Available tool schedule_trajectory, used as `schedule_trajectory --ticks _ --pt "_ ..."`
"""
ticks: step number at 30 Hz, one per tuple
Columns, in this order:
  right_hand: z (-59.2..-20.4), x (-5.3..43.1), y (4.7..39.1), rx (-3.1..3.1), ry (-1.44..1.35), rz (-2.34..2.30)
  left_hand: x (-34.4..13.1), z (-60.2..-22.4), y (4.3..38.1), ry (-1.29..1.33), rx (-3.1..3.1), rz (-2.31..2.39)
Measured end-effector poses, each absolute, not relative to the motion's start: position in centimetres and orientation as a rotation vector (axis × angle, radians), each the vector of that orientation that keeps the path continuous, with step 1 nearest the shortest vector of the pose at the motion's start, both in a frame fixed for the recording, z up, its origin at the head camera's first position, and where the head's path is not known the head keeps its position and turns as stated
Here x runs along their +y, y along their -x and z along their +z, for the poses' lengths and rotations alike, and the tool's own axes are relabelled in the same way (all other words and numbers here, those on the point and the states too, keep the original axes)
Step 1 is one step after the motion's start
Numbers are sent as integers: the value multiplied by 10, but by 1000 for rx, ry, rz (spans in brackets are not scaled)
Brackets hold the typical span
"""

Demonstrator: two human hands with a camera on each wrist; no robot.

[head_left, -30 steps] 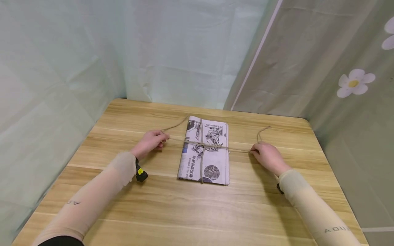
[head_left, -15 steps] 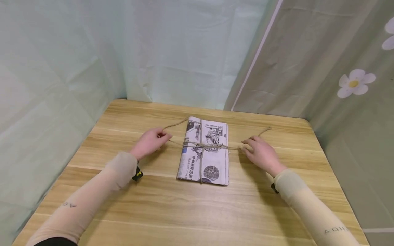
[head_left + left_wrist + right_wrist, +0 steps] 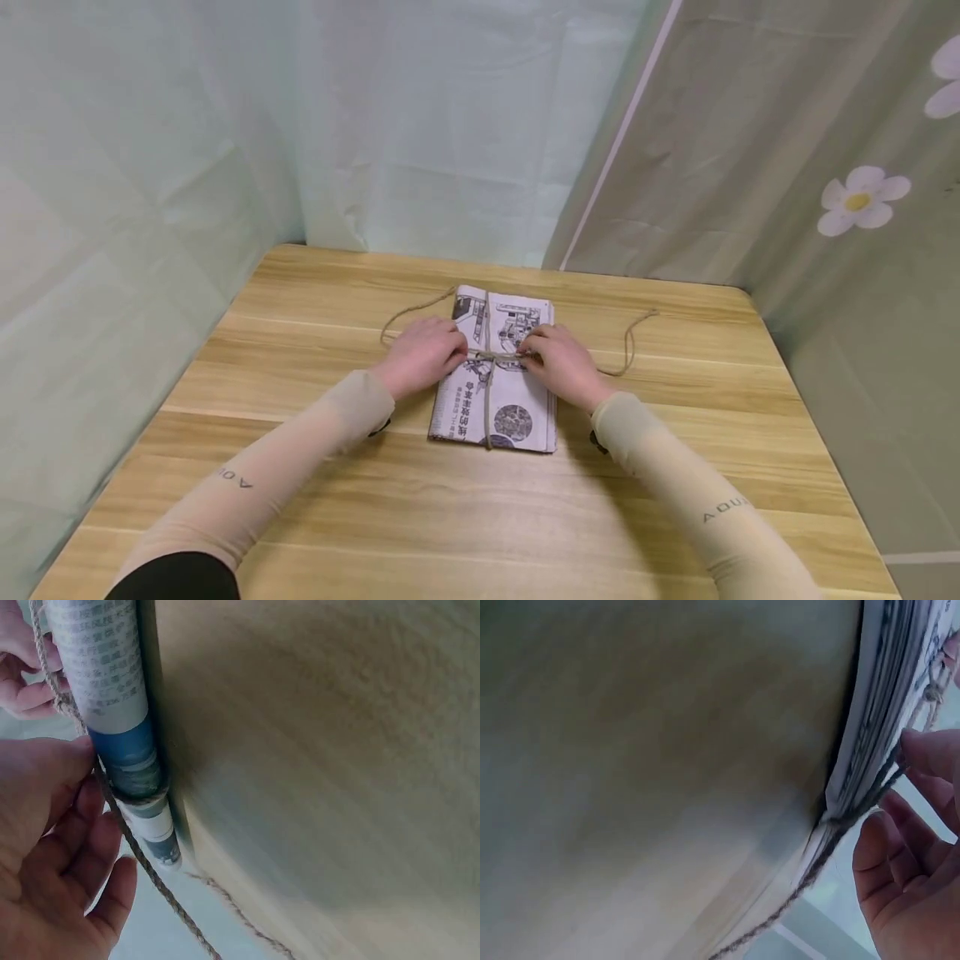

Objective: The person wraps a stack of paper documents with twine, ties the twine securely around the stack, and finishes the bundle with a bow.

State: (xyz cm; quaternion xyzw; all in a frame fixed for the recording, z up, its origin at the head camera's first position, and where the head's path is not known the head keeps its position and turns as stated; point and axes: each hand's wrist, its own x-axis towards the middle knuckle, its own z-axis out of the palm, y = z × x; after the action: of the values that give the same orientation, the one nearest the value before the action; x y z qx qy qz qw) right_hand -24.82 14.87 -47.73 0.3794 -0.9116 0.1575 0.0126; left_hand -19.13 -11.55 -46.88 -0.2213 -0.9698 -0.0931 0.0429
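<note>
A folded stack of newspaper (image 3: 525, 390) lies on the wooden table, with brown twine (image 3: 489, 408) crossing over it lengthwise and crosswise. My left hand (image 3: 422, 357) is at the stack's left edge and pinches the twine between thumb and index finger. Over the right part of the stack, my right hand (image 3: 562, 362) pinches the twine on the other side of the crossing. A twine knot (image 3: 933, 693) shows between the hands in the right wrist view. In the left wrist view, a loose length of twine (image 3: 161, 889) trails from the left fingers past the rolled paper fold.
The wooden table (image 3: 480, 517) has its far edge along a pale curtain (image 3: 450, 150). A grey curtain with white flowers (image 3: 862, 202) hangs at the right. Free twine ends curve over the tabletop on both sides of the stack.
Both hands have slid inward from the outer lengths of twine to the crossing on the newspaper. The right fingers loosened midway, then pinched the twine again. The newspaper has barely moved.
</note>
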Motion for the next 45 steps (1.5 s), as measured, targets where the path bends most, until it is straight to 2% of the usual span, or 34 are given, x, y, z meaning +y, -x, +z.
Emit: schedule_trajectory --ticks 19,33,45 --pt "-470 150 243 -2829 -1079 648 -110 -450 184 531 -2982 -715" --pt "-488 150 238 -2839 -1167 496 -123 -472 165 481 -3067 -759" --pt "-487 158 251 -2844 -1247 526 -135 -478 164 500 -3079 -733"
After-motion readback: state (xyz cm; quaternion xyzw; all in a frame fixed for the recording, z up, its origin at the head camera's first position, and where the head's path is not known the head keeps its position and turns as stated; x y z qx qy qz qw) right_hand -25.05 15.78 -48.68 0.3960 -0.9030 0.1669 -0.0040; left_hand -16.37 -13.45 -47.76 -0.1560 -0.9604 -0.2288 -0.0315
